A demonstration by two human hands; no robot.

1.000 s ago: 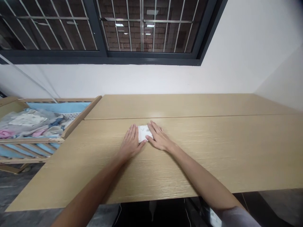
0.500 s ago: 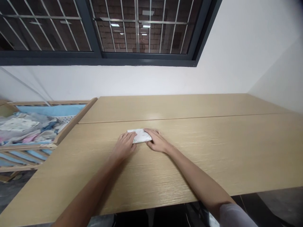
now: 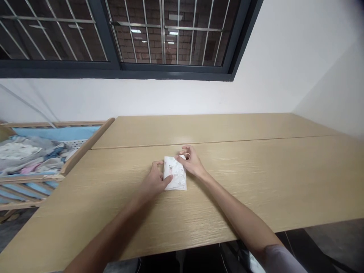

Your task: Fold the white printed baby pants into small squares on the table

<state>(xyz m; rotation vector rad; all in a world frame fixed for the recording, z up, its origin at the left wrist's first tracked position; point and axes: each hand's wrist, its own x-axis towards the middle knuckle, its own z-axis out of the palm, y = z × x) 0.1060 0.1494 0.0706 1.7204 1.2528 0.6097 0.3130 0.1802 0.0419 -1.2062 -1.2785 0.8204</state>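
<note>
A small folded white cloth with a faint print lies on the pale wooden table, close to its middle. Whether it is a garment or a plain cloth I cannot tell. My left hand holds its left side, the thumb laid over the top and the fingers at the edge. At the upper right corner my right hand has the fabric pinched between thumb and fingers, its other fingers curled above. The fingertips of the right hand partly cover that corner.
A wooden crib with blue lining stands left of the table, holding a heap of clothes. A white wall rises behind the table, with a dark-framed barred window above. The table's front edge is near my body.
The folded cloth has turned from a low, wide shape to a taller one with its printed face showing. My left thumb now rests on top; my right hand has shifted to its upper right corner.
</note>
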